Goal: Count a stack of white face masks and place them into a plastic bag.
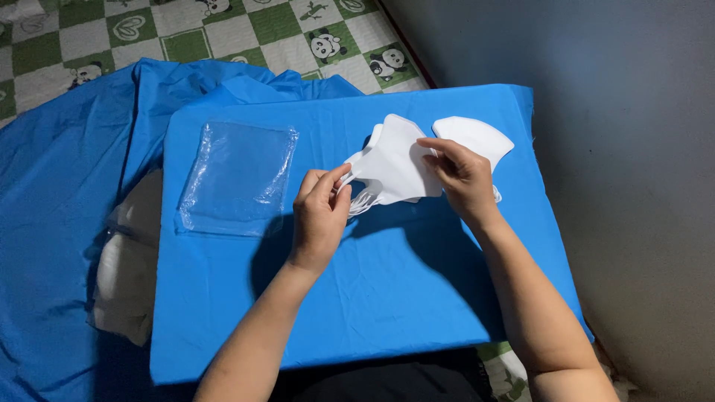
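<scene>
While both hands work at the centre of the frame, a stack of white, folded fabric face masks (395,167) is held just above a board covered in bright blue cloth (357,298). Left hand (320,216): thumb and fingers pinched together on the stack's lower left corner, where the thin white ear loops (363,201) bunch. Right hand (462,175): fingers closed on the right edge of the top mask, thumb on its face. One further white mask of the same kind (477,140) lies flat on the blue cloth just beyond the right hand, upper right of centre, partly hidden by it.

A clear, empty rectangular plastic sleeve (237,179) lies flat on the cloth, left of centre, apart from both hands. Loose blue fabric (67,193) spreads over the left of the frame, with a pale bundle in plastic wrap (126,260) tucked under the board's left edge. A green-and-white chequered mat with panda prints (246,30) shows at the top; a grey wall (596,112) fills the right.

Assessment: the work in hand appears to be squaring or separating the masks. It would be done well by keeping the left pinch firm on the loop corner so the loops do not tangle, and by letting the right fingers align the edges without creasing the fold. Whether the stack is fully aligned cannot be told.
</scene>
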